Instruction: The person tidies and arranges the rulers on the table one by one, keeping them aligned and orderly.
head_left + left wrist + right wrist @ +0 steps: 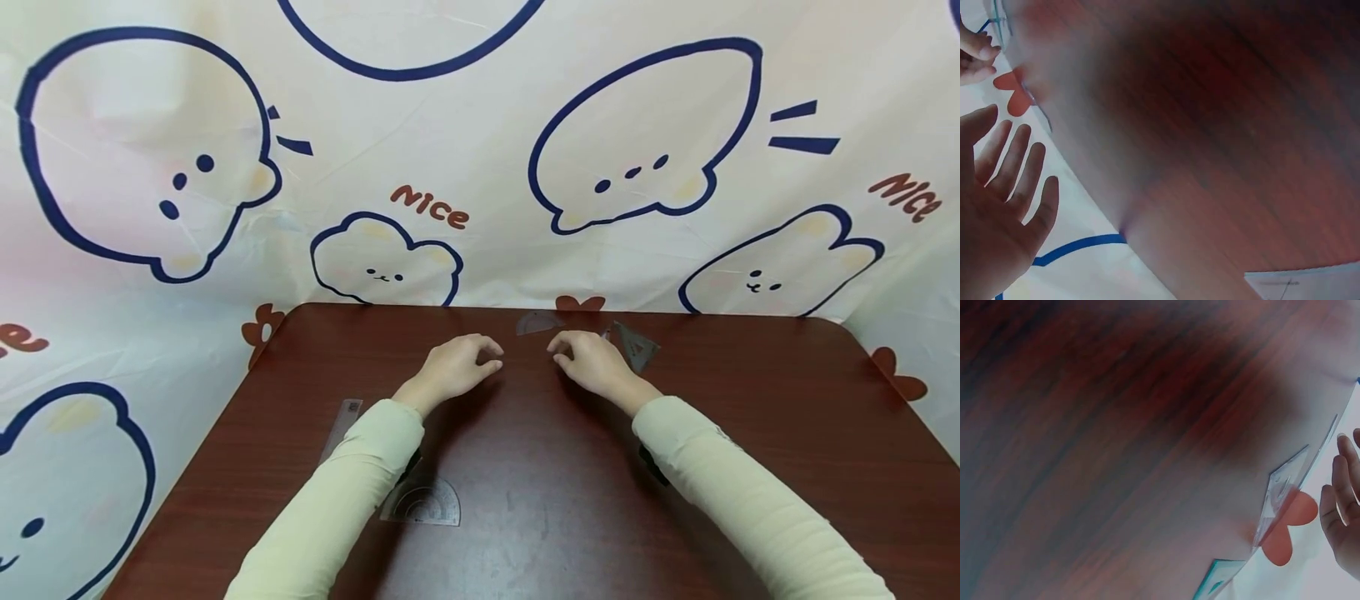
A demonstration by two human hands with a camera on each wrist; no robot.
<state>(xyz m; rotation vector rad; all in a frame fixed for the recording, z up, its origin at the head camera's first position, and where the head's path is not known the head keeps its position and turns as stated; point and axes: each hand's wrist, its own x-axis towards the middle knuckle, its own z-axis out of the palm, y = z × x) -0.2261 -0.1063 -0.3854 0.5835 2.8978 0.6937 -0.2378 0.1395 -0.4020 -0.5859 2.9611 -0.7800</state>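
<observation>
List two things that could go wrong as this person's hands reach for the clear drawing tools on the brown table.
1. The small protractor lies at the table's far edge; a nudge might push it off.
2. The near protractor sits by the left sleeve, which could drag it.

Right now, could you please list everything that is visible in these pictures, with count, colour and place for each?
table: one, dark red-brown wood grain, fills the lower middle.
protractors: two, clear; one at the far edge, one near the left sleeve.
triangle ruler: one, clear grey, beside the right hand.
straight ruler: one, clear, left side, partly under the sleeve.
cloth: one, cream with blue cartoon animals, behind and around the table.
left hand: fingers loosely curled, holds nothing.
right hand: fingers loosely curled, holds nothing.
</observation>
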